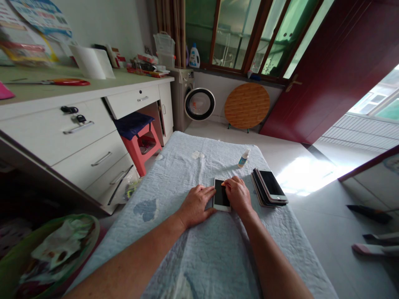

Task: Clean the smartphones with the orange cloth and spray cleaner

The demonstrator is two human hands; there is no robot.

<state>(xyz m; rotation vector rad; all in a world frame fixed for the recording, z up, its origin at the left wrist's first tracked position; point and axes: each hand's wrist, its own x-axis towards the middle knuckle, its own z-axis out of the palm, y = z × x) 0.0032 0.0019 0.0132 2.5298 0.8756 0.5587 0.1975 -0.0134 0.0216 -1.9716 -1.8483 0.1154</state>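
Bare forearms ran in from the bottom edge, seven and five o'clock, to two hands meeting over a white phone [220, 197]. It lay flat, dark screen up, near the middle of the pale blue bedcover [187, 166]. The left hand [198, 203] lay at nine o'clock of it, fingers loosely spread, tips against its left edge, thumb near the lower corner. The right hand [238, 193] came from three o'clock, its grip narrow, seeming to pinch a small orange piece [223, 184] against the upper screen.

By its look, the phone was light, stiff and slick, with glass that could crack or scratch; its long side edges seemed the best hold, though the soft bedcover probably let it slide. The hands hid parts of both those edges.

A small spray bottle [244, 159] stood at one o'clock, tippable on the quilted cloth. Past the right hand, at three o'clock, sat a stack of phones [270, 187], limiting room there. Off the bedcover, a red stool [141, 146] stood at ten o'clock.
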